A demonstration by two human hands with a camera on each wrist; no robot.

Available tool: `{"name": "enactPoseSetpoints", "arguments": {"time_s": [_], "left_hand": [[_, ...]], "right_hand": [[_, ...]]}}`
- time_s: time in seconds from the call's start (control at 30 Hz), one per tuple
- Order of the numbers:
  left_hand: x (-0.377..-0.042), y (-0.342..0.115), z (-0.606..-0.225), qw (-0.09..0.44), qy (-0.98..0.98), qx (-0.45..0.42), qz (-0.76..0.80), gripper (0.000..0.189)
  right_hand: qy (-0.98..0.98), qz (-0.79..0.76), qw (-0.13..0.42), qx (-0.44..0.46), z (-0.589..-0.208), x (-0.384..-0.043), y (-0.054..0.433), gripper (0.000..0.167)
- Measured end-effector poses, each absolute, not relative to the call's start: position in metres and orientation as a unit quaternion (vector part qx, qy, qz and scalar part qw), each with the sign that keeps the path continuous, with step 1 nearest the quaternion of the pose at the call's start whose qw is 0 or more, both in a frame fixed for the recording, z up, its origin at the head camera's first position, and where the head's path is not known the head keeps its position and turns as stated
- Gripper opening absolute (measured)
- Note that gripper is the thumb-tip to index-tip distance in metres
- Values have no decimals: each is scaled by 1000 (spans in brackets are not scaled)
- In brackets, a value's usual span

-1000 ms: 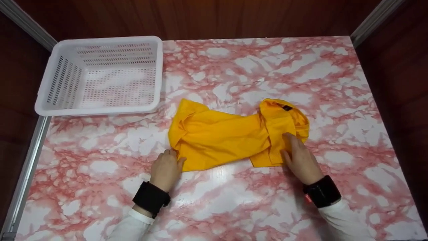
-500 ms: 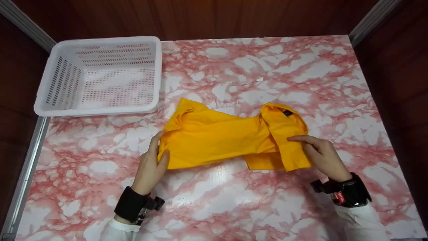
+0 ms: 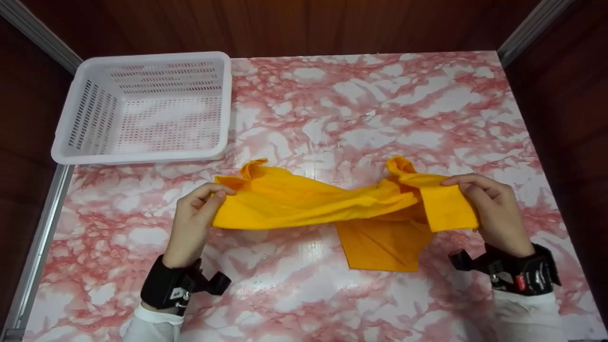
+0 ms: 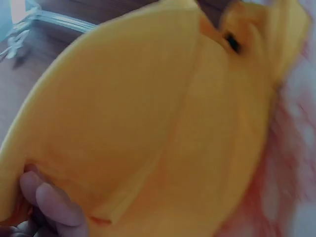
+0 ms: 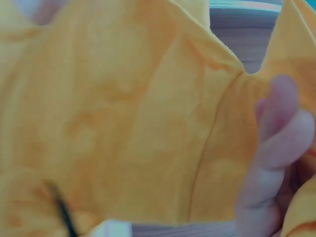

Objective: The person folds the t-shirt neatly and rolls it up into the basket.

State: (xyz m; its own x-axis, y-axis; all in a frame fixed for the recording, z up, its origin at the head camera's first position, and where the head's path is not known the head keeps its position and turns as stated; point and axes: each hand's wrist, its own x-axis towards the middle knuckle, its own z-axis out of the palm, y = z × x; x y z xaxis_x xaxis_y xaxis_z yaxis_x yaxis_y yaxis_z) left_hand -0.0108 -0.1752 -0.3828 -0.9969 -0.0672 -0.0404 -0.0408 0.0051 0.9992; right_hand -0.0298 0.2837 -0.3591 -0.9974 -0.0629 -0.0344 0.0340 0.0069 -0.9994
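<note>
A yellow T-shirt (image 3: 304,204) stretches between my two hands, lifted at both ends, with a flap of it hanging below the middle. At its left end my left hand (image 3: 190,225) pinches the cloth between thumb and fingers. My right hand (image 3: 501,213) grips the other end, near a sleeve-like piece. In the left wrist view the fingers (image 4: 57,205) curl at the fabric's edge, and a small dark label (image 4: 232,42) shows farther up. The right wrist view has fingers (image 5: 274,153) folded over the cloth beside a seam.
A white plastic basket (image 3: 227,109) with slotted walls stands at the back left of the table (image 3: 403,109), which has a red and white marbled top. Dark wooden panels (image 3: 294,28) enclose the back and sides.
Both hands have moved apart and now raise the T-shirt's ends. One second ago it lay bunched on the table; now it is pulled wider, with a flap hanging toward the front.
</note>
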Motion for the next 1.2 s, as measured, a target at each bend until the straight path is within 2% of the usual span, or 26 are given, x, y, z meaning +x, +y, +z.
{"name": "enactPoseSetpoints", "arguments": {"time_s": [0.1,0.2,0.33,0.43,0.5,0.57,0.67,0.73,0.8,0.87,1.0,1.2], "left_hand": [[-22,-173,-370,-13,-605,63,-793,19],[-36,-169,-357,-31,-521,87,-849,20],[-65,-165,-342,-36,-425,101,-899,26],[-98,-162,-334,-33,-355,82,-931,27],[-123,-158,-333,-21,-337,63,-939,26],[-146,-151,-338,-10,-382,41,-923,38],[-165,-140,-362,-11,-604,12,-797,63],[-166,-135,-387,-36,-773,-15,-633,73],[-162,-131,-416,-60,-884,-51,-462,74],[-155,-128,-440,-88,-934,-76,-337,73],[-146,-131,-473,-115,-962,-90,-231,72],[-136,-132,-487,-115,-977,-80,-160,80]], "right_hand": [[660,-751,20,-3,-346,-38,280,29],[600,-799,40,-28,-334,-50,281,29],[477,-868,118,-70,-321,-82,284,34],[392,-899,167,-101,-316,-118,286,40],[383,-904,155,-108,-317,-142,286,38],[417,-897,117,-87,-321,-162,283,42],[568,-819,79,-11,-336,-184,276,62],[682,-724,98,37,-351,-193,272,70],[785,-604,125,55,-368,-197,270,74],[852,-497,149,62,-385,-199,269,76],[918,-351,181,34,-414,-199,270,80],[959,-203,197,-6,-446,-196,265,91]]}}
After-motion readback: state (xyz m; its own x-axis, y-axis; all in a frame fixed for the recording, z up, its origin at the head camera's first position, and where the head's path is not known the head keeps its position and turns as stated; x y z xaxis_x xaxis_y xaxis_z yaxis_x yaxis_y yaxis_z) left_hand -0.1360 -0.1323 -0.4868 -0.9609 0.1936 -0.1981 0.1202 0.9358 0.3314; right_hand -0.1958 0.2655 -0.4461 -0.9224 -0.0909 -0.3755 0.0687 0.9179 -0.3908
